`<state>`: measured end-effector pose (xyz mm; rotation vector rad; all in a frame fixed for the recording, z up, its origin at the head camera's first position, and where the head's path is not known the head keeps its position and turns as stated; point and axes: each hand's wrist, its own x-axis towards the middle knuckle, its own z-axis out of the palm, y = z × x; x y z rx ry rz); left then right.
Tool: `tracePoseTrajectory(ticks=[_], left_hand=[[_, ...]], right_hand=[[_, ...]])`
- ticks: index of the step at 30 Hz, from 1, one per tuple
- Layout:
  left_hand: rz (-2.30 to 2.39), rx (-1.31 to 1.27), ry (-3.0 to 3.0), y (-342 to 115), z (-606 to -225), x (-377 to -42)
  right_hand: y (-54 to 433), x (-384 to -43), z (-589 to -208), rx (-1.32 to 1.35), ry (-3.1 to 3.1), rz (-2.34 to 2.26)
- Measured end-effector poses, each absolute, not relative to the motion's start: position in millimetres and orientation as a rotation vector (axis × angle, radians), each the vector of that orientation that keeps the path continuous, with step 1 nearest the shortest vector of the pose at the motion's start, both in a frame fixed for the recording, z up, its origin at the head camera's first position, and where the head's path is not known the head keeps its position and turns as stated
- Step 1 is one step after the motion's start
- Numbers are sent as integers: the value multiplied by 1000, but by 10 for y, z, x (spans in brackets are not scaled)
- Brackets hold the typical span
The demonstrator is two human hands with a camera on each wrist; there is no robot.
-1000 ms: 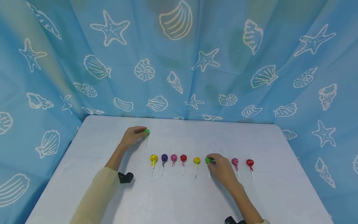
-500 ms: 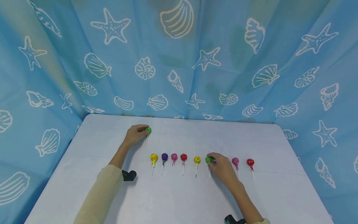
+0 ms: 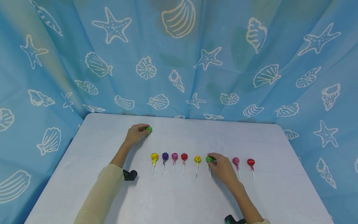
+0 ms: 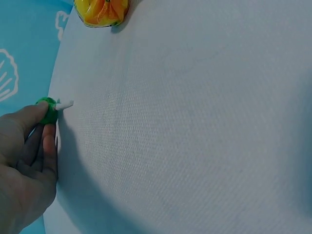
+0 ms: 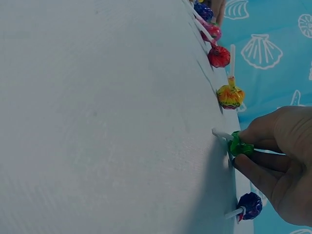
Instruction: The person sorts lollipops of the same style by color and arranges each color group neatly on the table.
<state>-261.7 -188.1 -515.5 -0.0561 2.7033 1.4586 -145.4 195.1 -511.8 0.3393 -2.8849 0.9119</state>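
My left hand [image 3: 136, 134] pinches a green lollipop [image 3: 149, 128] by its wrapped head, at the back left of the table; its white stick [image 4: 65, 105] shows in the left wrist view. Nearer the middle, my right hand [image 3: 222, 168] has thumb and fingers round the head of another green lollipop [image 5: 240, 144], whose stick points toward the near side. Left of it in the row lies a yellow lollipop [image 3: 197, 159]. On its other side is a dark blue lollipop [image 5: 250, 205], hidden behind my right hand in the head view.
A left group in the row has a yellow lollipop [image 3: 154, 157], a purple one [image 3: 165, 156], a pink one [image 3: 174, 156] and a red one [image 3: 184, 156]. Farther right lie another pink lollipop [image 3: 236, 161] and red lollipop [image 3: 250, 162]. A blue curtain [image 3: 173, 62] hangs behind the white table [image 3: 173, 199].
My left hand has shifted slightly right and toward the back with its green lollipop, mostly in the first half second. The right hand stays on its green lollipop, practically still.
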Motion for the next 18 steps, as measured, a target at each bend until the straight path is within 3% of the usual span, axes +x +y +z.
tracePoseTrajectory(ticks=[18], left_hand=[[1444, -52, 2708, -1879, -5154, -2629]], right_hand=[[1955, -1455, -5067, 281, -2848, 1024]])
